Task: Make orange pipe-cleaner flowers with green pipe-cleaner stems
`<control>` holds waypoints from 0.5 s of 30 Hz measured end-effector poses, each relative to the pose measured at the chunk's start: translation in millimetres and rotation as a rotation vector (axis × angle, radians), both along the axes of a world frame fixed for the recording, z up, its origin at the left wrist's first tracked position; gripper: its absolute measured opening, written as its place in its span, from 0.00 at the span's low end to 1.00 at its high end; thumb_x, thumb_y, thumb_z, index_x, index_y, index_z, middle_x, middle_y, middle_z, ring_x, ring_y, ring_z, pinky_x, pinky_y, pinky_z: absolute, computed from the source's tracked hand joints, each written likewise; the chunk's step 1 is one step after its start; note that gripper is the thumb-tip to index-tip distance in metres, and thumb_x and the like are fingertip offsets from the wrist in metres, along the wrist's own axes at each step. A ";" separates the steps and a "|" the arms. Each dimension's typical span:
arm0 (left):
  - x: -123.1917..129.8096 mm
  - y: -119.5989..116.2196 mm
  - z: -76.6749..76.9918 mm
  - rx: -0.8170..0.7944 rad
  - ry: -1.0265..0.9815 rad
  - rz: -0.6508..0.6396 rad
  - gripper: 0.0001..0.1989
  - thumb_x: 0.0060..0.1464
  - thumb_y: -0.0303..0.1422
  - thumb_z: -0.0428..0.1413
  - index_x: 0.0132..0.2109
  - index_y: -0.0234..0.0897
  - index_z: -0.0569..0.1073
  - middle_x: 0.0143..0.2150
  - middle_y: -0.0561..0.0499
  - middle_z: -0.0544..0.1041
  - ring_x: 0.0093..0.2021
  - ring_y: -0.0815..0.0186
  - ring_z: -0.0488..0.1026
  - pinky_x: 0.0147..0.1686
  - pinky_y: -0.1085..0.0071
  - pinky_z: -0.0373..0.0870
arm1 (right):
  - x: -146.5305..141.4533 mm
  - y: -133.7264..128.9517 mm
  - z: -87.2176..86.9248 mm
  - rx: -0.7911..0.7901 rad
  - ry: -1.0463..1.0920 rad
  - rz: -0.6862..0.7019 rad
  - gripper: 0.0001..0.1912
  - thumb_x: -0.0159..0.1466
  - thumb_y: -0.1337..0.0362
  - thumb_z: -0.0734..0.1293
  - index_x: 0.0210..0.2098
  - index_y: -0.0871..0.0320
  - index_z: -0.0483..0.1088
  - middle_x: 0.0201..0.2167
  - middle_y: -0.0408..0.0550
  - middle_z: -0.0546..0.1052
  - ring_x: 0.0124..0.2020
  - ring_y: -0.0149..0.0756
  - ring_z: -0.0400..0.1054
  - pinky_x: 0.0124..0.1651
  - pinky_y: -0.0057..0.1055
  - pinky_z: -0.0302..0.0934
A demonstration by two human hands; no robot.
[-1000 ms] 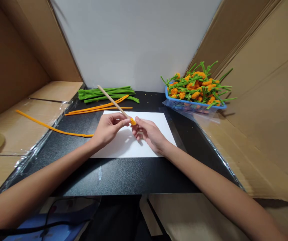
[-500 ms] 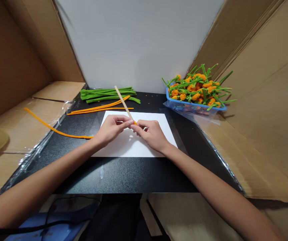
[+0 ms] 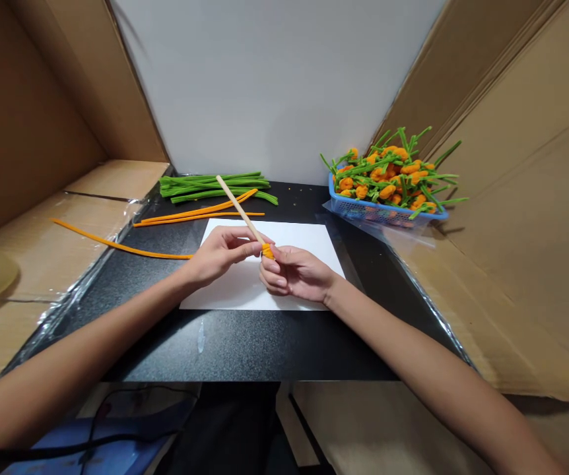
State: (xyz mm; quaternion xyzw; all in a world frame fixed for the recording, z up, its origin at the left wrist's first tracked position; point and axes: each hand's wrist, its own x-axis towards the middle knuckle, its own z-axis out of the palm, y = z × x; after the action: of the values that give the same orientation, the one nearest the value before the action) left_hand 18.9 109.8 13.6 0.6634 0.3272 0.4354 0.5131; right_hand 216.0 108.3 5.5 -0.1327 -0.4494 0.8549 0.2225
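Now the left hand (image 3: 220, 254) pinches a wooden stick (image 3: 239, 212) between thumb and fingers, steadying it above the white paper (image 3: 304, 236), while the right hand (image 3: 294, 272) closes its fingertips (image 3: 270, 258) around the orange pipe-cleaner coil (image 3: 267, 251) at the stick's tip, seemingly to stop it slipping. Bundled green pipe cleaners (image 3: 215, 188) lie beyond, within reach.

A paper sheet (image 3: 235, 290) is laid on the table (image 3: 245, 343), with pipe cleaners (image 3: 210, 188) placed behind it and a basket (image 3: 388, 214) set to the right.

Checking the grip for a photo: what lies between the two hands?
In the head view, a wooden stick with a coil of orange pipe cleaner at its end.
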 end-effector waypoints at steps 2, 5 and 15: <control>2.0 -0.3 0.0 0.024 -0.017 0.036 0.17 0.49 0.45 0.67 0.37 0.34 0.83 0.28 0.47 0.79 0.27 0.69 0.70 0.27 0.73 0.64 | -1.8 -0.8 1.0 -0.019 0.000 -0.052 0.21 0.74 0.60 0.54 0.28 0.59 0.65 0.19 0.42 0.63 0.21 0.29 0.56 0.26 0.25 0.53; 4.1 0.0 1.0 0.054 -0.007 0.095 0.16 0.49 0.45 0.68 0.36 0.34 0.83 0.29 0.47 0.81 0.31 0.65 0.74 0.34 0.70 0.70 | -4.6 -1.6 1.6 -0.011 -0.023 -0.183 0.20 0.73 0.58 0.57 0.28 0.59 0.68 0.21 0.41 0.65 0.22 0.28 0.58 0.27 0.25 0.54; 3.6 1.2 -2.7 0.080 0.158 0.176 0.19 0.50 0.47 0.66 0.35 0.33 0.83 0.31 0.45 0.82 0.33 0.62 0.77 0.37 0.69 0.72 | -6.6 3.8 -8.0 0.472 -0.404 -0.420 0.30 0.61 0.38 0.67 0.22 0.61 0.71 0.15 0.41 0.69 0.17 0.26 0.61 0.23 0.25 0.52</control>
State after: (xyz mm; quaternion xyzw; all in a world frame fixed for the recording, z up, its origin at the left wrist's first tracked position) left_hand 22.5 111.0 10.8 0.6843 0.4058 0.4379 0.4187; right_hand 209.4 112.0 -2.5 -0.3329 -0.6321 0.6199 0.3246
